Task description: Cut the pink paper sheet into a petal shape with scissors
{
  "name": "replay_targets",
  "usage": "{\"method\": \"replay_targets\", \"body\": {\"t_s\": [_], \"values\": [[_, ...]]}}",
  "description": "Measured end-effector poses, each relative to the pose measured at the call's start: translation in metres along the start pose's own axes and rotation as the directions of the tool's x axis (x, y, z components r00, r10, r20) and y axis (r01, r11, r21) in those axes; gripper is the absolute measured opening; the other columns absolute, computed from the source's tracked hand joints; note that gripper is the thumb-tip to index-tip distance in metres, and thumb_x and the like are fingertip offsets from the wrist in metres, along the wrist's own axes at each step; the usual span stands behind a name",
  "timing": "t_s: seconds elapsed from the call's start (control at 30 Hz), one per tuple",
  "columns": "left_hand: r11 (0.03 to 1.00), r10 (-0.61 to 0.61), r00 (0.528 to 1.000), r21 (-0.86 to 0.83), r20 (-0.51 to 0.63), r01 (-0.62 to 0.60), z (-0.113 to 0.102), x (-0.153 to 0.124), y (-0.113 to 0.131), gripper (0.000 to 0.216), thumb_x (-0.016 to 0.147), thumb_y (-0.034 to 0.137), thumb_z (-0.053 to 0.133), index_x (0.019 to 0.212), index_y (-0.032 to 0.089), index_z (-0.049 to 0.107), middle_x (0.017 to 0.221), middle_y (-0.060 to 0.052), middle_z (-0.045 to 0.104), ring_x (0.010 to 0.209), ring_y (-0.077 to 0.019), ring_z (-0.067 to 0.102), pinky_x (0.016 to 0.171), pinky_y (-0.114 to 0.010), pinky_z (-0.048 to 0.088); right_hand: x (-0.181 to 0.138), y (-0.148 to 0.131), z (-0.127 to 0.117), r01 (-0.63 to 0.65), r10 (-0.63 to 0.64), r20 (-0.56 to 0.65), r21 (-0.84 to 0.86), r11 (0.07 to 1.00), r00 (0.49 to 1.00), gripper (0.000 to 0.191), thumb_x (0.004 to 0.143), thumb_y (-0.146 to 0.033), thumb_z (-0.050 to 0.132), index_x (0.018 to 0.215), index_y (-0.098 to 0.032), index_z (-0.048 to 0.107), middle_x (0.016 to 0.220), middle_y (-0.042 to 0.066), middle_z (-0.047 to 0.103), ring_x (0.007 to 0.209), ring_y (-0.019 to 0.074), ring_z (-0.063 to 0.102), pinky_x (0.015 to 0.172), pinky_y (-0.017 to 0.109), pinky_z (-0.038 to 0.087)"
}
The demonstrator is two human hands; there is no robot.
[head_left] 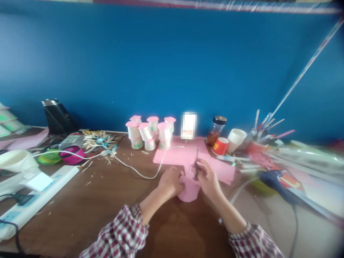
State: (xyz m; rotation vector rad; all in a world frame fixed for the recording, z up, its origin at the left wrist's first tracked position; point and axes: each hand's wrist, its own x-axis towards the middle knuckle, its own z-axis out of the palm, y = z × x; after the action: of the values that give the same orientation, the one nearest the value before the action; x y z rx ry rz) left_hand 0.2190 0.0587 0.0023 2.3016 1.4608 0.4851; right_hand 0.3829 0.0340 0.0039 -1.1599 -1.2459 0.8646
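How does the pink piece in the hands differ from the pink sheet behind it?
The pink piece is small with a rounded lower edge; the pink sheet is larger and straight-edged. The piece is gripped by the left hand, next to the scissors in the right hand; the sheet lies flat on the table. Both are pink.

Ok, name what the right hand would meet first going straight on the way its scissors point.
Probably the pink paper sheet just beyond the right hand; the scissors point across it toward the blurred box, depth is unclear.
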Motion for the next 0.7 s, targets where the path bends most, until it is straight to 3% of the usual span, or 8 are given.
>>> {"method": "replay_targets", "body": {"t_s": [0.1, 0.17, 0.27, 0.33, 0.43, 0.57, 0.7], "values": [[0.999, 0.004, 0.999, -0.039, -0.035, -0.006, 0.0, -0.001, 0.0, 0.008, 0.068, 0.02, 0.051, 0.071, 0.022, 0.059, 0.078, -0.005, 0.059, 0.077, -0.0216, 0.055, 0.067, -0.031, 0.039, -0.002, 0.0, 0.001, 0.012, -0.011, -0.012, 0.042, 0.999, 1.0, 0.035, 0.079, -0.023, 0.055, 0.113, -0.022, 0.046, 0.092, 0.006, 0.063, 0.08, 0.0196, 0.059, 0.059, 0.029, 0.052], [0.995, 0.009, 0.998, -0.095, -0.055, -0.014, 0.0, 0.0, -0.002, 0.011, 0.071, 0.018, 0.049, 0.067, 0.021, 0.059, 0.073, -0.005, 0.061, 0.074, -0.0211, 0.056, 0.066, -0.031, 0.039, -0.002, -0.001, 0.001, 0.034, -0.033, -0.028, 0.024, 0.999, 0.999, 0.035, 0.078, -0.021, 0.055, 0.112, -0.023, 0.046, 0.091, 0.005, 0.062, 0.081, 0.0188, 0.059, 0.061, 0.029, 0.051], [0.949, -0.026, 0.996, -0.314, -0.091, -0.003, -0.003, 0.004, -0.009, 0.009, 0.073, 0.019, 0.051, 0.071, 0.02, 0.06, 0.072, -0.004, 0.063, 0.07, -0.0193, 0.057, 0.064, -0.03, 0.04, 0.001, -0.003, -0.002, 0.056, -0.057, -0.048, -0.026, 0.998, 0.997, 0.036, 0.076, -0.018, 0.056, 0.11, -0.022, 0.048, 0.084, 0.002, 0.06, 0.075, 0.0166, 0.057, 0.063, 0.028, 0.049], [0.829, -0.052, 0.994, -0.559, -0.095, -0.01, -0.006, 0.007, -0.014, 0.008, 0.073, 0.022, 0.054, 0.076, 0.018, 0.061, 0.075, -0.004, 0.065, 0.07, -0.0176, 0.058, 0.065, -0.028, 0.042, 0.002, -0.004, -0.003, 0.038, -0.039, -0.079, -0.017, 0.999, 0.996, 0.038, 0.073, -0.019, 0.061, 0.11, -0.021, 0.05, 0.081, 0.001, 0.058, 0.073, 0.0159, 0.056, 0.064, 0.028, 0.048], [0.558, -0.156, 0.986, -0.829, -0.065, 0.034, -0.011, 0.012, -0.02, 0.017, 0.071, 0.029, 0.062, 0.081, 0.015, 0.061, 0.078, -0.005, 0.065, 0.074, -0.0165, 0.059, 0.068, -0.027, 0.043, 0.004, -0.006, -0.003, -0.033, 0.037, -0.147, 0.035, 0.999, 0.988, 0.044, 0.068, -0.023, 0.068, 0.109, -0.021, 0.052, 0.08, 0.0, 0.055, 0.072, 0.0156, 0.054, 0.06, 0.025, 0.046], [0.27, -0.233, 0.971, -0.955, 0.059, 0.123, -0.014, 0.013, -0.023, 0.03, 0.067, 0.033, 0.069, 0.089, 0.015, 0.061, 0.078, -0.003, 0.064, 0.066, -0.0124, 0.057, 0.064, -0.026, 0.044, 0.002, -0.01, -0.001, -0.132, 0.156, -0.151, 0.157, 0.979, 0.976, 0.043, 0.068, -0.031, 0.07, 0.107, -0.02, 0.054, 0.079, 0.0, 0.055, 0.068, 0.0138, 0.052, 0.054, 0.022, 0.042], [0.173, -0.232, 0.964, -0.97, 0.131, 0.173, -0.015, 0.013, -0.023, 0.034, 0.064, 0.033, 0.072, 0.091, 0.016, 0.061, 0.077, -0.002, 0.064, 0.063, -0.0105, 0.057, 0.063, -0.024, 0.043, 0.0, -0.015, 0.0, -0.196, 0.226, -0.094, 0.256, 0.947, 0.97, 0.042, 0.066, -0.031, 0.072, 0.104, -0.021, 0.057, 0.078, 0.0, 0.057, 0.064, 0.0123, 0.052, 0.053, 0.021, 0.042]]}}
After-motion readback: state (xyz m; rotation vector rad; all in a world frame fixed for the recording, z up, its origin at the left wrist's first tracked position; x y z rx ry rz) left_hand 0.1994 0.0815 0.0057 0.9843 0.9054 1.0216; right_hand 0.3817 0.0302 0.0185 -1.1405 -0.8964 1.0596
